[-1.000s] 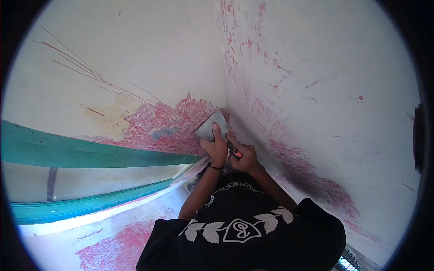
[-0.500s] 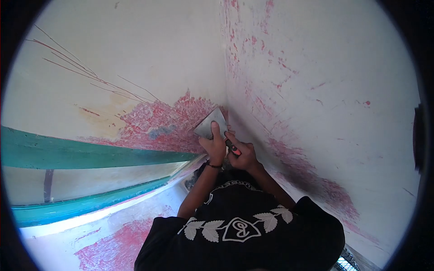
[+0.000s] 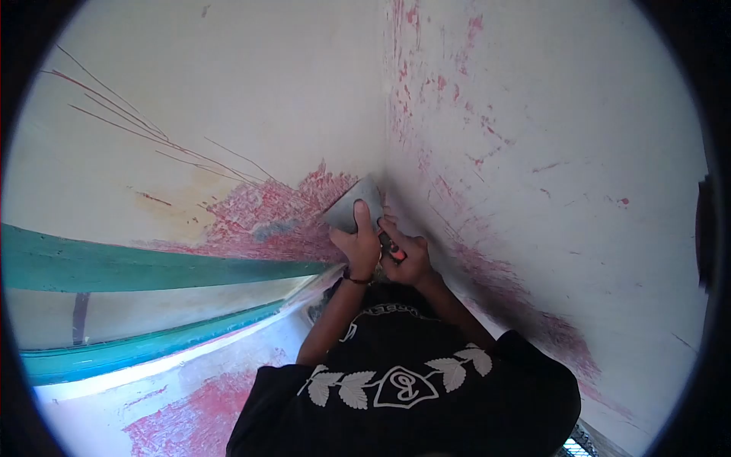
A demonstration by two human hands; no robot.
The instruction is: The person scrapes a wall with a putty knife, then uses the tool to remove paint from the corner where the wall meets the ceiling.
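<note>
A wide metal scraper (image 3: 344, 209) lies with its blade against the wall, close to the inner corner. My left hand (image 3: 362, 247) grips the lower part of the blade, its thumb stretched flat over the metal face. Its other fingers are mostly hidden behind the blade. Wrapped around the black and red handle is my right hand (image 3: 411, 260), just beside the left. Left of the blade, a rough patch of exposed red paint (image 3: 263, 209) shows through the white surface of the left wall (image 3: 289, 84).
The right wall (image 3: 579, 107) carries red flecks and a scraped red band running down to the right. A green ledge (image 3: 152, 263) juts out at left, with a teal strip (image 3: 152, 331) below it. More scraped red paint (image 3: 198, 419) shows at lower left.
The view has shifted slightly, so the walls appear a little lower and to the right. Both hands keep hold of the scraper near the corner, with its blade tilted a little differently.
</note>
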